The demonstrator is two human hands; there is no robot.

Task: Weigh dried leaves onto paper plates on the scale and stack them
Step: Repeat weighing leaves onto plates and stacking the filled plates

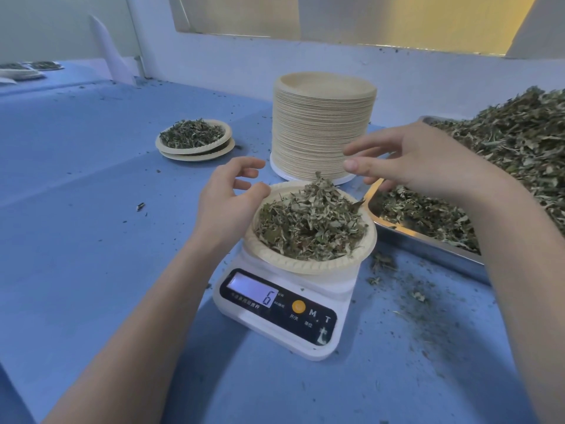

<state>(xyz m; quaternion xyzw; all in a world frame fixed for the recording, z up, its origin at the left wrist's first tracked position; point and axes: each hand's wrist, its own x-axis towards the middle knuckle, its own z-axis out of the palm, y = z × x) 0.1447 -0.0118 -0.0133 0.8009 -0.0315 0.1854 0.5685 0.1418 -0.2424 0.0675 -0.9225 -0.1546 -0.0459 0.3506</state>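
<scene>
Two bare hands hover over a round beige paper plate (308, 264) heaped with dried green leaves (310, 223), which sits on a white digital kitchen scale (284, 310) whose lit display shows a 6. The left hand (227, 197) has its fingers loosely curled, and its thumb rests on the plate's near-left rim — the other fingers hold nothing. The right hand (406, 162) hangs just above the far side of the leaf heap with fingers spread and relaxed, gripping nothing. Beyond both hands, between them, stands a tall stack of empty beige paper plates (324, 127) on a white round base. Past the left hand and further to its side lie two filled paper plates (195, 142), one stacked on the other. Under the right forearm and out to its side sits a shiny metal tray (428, 237) piled with loose dried leaves (504, 145) — the heap rises high toward the far right. Everything rests on a blue counter (91, 240), with leaf crumbs scattered below the right wrist, beside the scale.
</scene>
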